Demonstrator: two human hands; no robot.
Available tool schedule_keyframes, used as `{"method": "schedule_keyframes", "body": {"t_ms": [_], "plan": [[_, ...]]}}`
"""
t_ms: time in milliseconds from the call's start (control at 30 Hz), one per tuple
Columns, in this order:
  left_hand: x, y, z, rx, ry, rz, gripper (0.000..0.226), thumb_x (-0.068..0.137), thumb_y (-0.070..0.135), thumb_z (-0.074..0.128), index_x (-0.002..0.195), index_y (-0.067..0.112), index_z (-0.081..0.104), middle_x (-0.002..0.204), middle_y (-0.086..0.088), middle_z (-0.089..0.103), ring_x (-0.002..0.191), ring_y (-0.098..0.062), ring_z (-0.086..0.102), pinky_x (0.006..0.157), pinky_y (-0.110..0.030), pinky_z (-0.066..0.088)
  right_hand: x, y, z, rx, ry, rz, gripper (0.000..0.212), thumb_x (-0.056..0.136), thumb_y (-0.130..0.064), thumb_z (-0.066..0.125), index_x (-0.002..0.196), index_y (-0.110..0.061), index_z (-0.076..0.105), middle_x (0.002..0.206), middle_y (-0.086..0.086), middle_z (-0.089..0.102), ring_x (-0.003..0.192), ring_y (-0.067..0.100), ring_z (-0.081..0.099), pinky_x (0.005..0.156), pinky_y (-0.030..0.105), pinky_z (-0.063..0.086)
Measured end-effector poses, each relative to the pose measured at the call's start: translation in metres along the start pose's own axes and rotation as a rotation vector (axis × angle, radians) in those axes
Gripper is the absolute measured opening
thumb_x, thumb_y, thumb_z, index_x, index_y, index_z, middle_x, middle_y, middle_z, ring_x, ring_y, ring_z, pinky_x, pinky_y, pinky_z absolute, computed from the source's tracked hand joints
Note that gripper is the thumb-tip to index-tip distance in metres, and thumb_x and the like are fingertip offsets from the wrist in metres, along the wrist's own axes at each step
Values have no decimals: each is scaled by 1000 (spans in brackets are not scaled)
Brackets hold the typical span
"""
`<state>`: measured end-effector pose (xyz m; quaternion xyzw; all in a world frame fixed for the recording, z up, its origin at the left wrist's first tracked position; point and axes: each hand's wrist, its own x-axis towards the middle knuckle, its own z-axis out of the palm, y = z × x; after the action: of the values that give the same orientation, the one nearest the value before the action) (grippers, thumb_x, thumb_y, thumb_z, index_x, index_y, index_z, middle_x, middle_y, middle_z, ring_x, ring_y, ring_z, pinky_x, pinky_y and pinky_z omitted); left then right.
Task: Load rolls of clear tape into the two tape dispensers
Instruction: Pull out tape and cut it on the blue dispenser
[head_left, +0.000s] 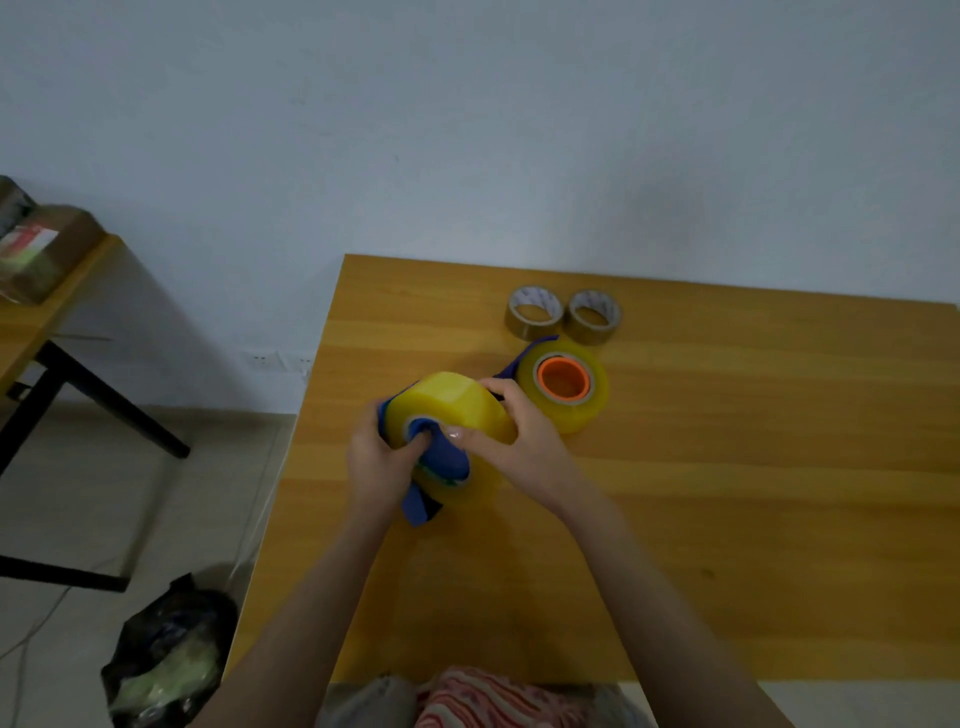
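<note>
A thick roll of clear yellowish tape (452, 405) sits on a blue tape dispenser (441, 467) above the table's left part. My left hand (376, 462) grips the dispenser's left side, fingers at the roll's core. My right hand (519, 431) clasps the roll from the right, thumb on its front face. Behind them a second clear roll (589, 410) with an orange core (563, 376) lies on the table, part of another blue dispenser (514, 366) showing at its left edge.
Two thin brown tape rolls (532, 312) (592, 317) lie near the wooden table's (727, 493) far edge. A second table with a parcel (41, 249) stands at the left. A black bag (166, 654) lies on the floor by the table's left edge.
</note>
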<state>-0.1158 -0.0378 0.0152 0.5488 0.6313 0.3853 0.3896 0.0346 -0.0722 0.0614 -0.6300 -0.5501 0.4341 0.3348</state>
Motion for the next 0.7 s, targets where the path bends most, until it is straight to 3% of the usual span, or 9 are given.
{"method": "schedule_keyframes", "body": {"t_ms": [100, 200, 367, 467, 633, 700], "plan": [[-1, 1, 2, -24, 7, 50, 41, 79, 5, 70, 117, 8, 54, 99, -1, 56, 86, -14, 53, 57, -10, 40, 1, 3, -4, 2, 27, -13, 57, 84, -45, 66, 134, -27, 47, 128, -12, 55, 117, 4, 51, 88, 18, 45], [-1, 0, 2, -46, 38, 51, 40, 79, 5, 70, 116, 10, 55, 97, 1, 58, 82, -12, 56, 55, -7, 44, 0, 4, -2, -81, 75, -49, 66, 86, -42, 64, 145, -22, 39, 145, -8, 43, 134, 6, 37, 102, 20, 34], [0, -1, -1, -67, 45, 39, 41, 80, 5, 69, 118, 8, 54, 94, 1, 57, 73, 0, 55, 56, -5, 45, 4, -2, 4, -65, 139, -107, 54, 91, -39, 58, 140, -18, 47, 141, -4, 50, 131, 9, 43, 106, 26, 39], [2, 0, -5, -42, 31, 55, 41, 80, 6, 70, 117, 10, 54, 94, 2, 56, 74, -2, 54, 54, -9, 45, 10, -4, 1, 52, 141, -74, 41, 94, -36, 55, 131, -19, 56, 131, -6, 59, 121, 7, 52, 101, 28, 45], [13, -5, -10, -37, -73, 28, 33, 79, 8, 71, 104, 19, 52, 83, 10, 55, 72, 1, 53, 55, -11, 43, 21, -6, -9, -9, 36, -109, 32, 92, -29, 61, 123, -24, 62, 119, -12, 64, 108, -2, 56, 87, 14, 46], [17, -13, -10, -58, -158, -41, 31, 78, 9, 73, 103, 15, 56, 86, 3, 61, 77, -11, 59, 62, -22, 49, 25, -5, -12, 2, 2, -98, 21, 90, -29, 63, 110, -24, 69, 102, -13, 67, 90, -6, 58, 75, 11, 46]]}}
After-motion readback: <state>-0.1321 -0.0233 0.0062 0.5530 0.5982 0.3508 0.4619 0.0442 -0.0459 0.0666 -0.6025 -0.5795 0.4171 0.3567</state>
